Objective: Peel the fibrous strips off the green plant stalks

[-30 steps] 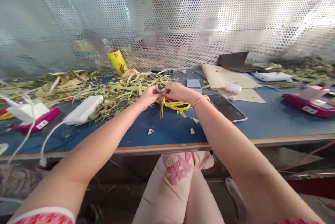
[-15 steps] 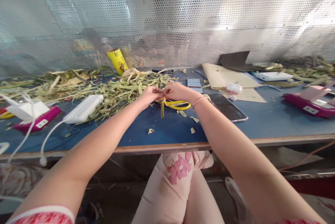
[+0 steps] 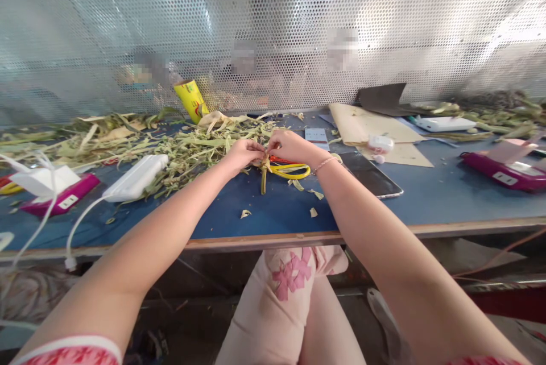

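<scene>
My left hand and my right hand meet over the middle of the blue table, fingertips pinched close together. Between them is a dried plant stalk, its stub pointing toward the table's front edge. Both hands grip its upper end, where pale, papery husk shows; the exact hold is partly covered by the fingers. Just right of the stalk lies a yellow cord loop, with some orange-red cord beside it under my right hand. A heap of dried stems and leaves spreads left of and behind my left hand.
A black phone lies by my right wrist. White adapters and purple power strips sit at the sides. A yellow can leans behind the heap. Brown paper and an earphone case lie right, before a perforated metal screen.
My right hand has risen slightly and its fingers have shifted, showing more of the orange-red cord and the stalk's papery top. The rest looks the same.
</scene>
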`<state>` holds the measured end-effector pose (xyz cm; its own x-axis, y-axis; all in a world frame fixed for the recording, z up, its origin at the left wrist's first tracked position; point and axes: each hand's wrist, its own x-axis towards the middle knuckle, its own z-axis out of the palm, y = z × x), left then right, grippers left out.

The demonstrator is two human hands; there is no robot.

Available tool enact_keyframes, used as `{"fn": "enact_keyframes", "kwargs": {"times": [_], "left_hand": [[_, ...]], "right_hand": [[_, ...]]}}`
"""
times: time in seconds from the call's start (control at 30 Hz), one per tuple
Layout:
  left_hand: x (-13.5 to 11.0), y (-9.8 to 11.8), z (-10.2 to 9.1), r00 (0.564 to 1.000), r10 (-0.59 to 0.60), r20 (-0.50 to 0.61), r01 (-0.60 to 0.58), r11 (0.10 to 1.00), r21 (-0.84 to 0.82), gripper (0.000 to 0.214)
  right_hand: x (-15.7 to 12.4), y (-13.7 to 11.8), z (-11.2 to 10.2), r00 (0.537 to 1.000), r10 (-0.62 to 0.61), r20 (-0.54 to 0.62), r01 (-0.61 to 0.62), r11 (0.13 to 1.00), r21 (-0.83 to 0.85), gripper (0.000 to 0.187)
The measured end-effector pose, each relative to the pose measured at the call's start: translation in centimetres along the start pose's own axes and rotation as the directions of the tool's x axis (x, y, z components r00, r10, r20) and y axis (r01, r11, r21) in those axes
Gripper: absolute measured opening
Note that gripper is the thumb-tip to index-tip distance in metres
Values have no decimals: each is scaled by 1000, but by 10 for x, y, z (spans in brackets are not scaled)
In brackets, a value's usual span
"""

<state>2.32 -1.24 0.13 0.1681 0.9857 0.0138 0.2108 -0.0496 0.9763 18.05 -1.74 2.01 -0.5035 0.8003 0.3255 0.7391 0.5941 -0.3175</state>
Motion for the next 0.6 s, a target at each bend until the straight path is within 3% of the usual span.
{"fn": "enact_keyframes", "kwargs": {"times": [0.6], "left_hand": [[1,-1,-1,999,39,9,-39,998,52,15]], "right_hand": [[7,10,9,999,-33,-39,35,999,36,9]]}}
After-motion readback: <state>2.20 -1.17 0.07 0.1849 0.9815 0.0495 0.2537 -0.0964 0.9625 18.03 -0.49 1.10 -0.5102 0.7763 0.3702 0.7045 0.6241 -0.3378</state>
